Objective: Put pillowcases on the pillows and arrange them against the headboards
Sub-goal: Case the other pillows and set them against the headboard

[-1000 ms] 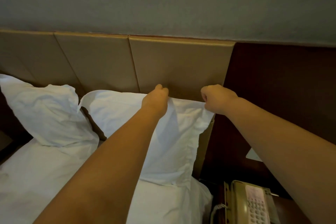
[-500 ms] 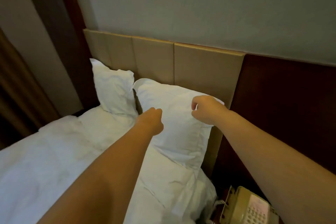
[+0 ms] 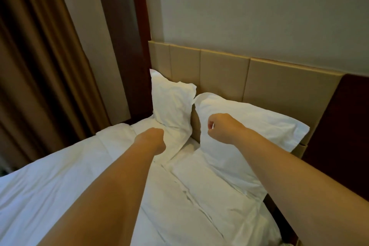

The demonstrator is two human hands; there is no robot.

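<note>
Two white cased pillows lean against the tan padded headboard (image 3: 223, 72). The left pillow (image 3: 171, 104) stands upright in the corner. The right pillow (image 3: 257, 126) lies tilted back beside it, with a dark gap between the two. My left hand (image 3: 151, 140) is curled into a loose fist in front of the left pillow's lower edge, holding nothing. My right hand (image 3: 221, 127) hovers in front of the right pillow's left side, fingers curled, nothing visibly gripped.
A white duvet (image 3: 60, 181) covers the bed below the pillows. Brown curtains (image 3: 34, 66) hang at the left beside a dark wood panel (image 3: 121, 46). Another dark wood panel (image 3: 343, 126) flanks the headboard on the right.
Both hands have let go of the right pillow's top edge and drawn back and leftward. The view has swung left and pulled away; the phone has left the frame.
</note>
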